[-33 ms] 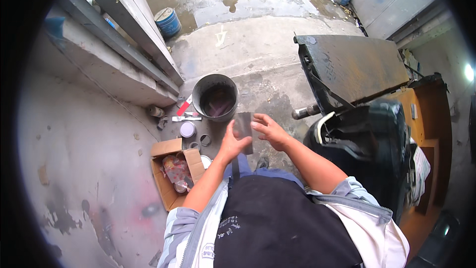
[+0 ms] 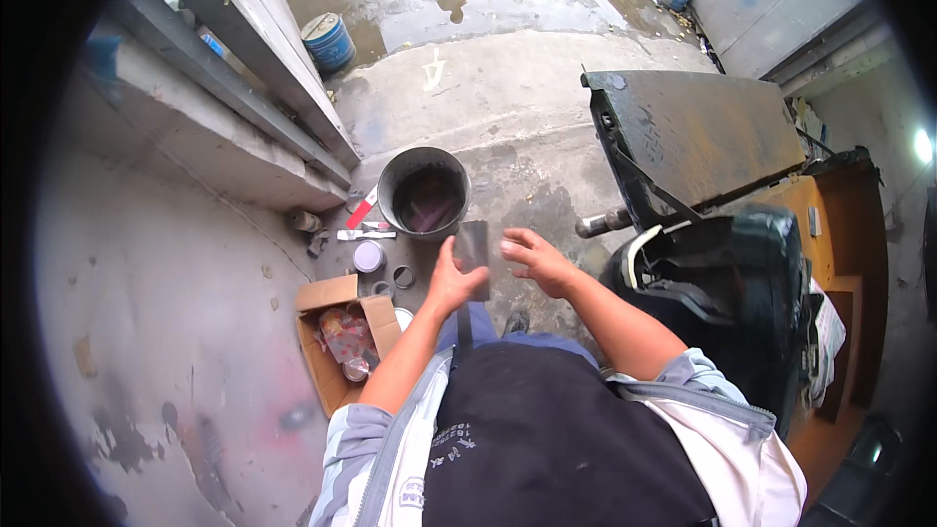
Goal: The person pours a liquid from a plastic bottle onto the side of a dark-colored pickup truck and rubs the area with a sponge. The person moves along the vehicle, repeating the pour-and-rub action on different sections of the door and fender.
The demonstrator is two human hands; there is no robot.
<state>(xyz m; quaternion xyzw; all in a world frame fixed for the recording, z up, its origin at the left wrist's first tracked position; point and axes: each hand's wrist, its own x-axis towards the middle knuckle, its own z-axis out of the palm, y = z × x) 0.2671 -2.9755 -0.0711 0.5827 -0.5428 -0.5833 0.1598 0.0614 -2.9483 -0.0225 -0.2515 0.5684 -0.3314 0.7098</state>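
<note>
In front of my body, my left hand [image 2: 457,280] grips a dark grey rectangular sheet [image 2: 475,246] that looks like sandpaper, its thumb lying across the sheet. My right hand [image 2: 540,262] is just to the right, holding nothing, its fingers apart and pointing at the sheet across a small gap. Beyond the sheet stands a dark bucket [image 2: 390,179] with liquid and purplish pieces inside. Left of my left hand, a white-lidded can [image 2: 369,256] and a roll of tape [image 2: 403,276] rest on the floor.
An open cardboard box [image 2: 327,293] with plastic-wrapped things is at my left. A red-and-white scraper-like strip [image 2: 362,209] lies by the bucket. On the right stand a rusty dark panel [image 2: 693,127] and a black bumper-like part [image 2: 742,303]. A blue drum [image 2: 329,43] stands farther off.
My right hand has drawn slightly to the right, away from the sheet, widening the gap. My left hand has shifted a little left with the sheet.
</note>
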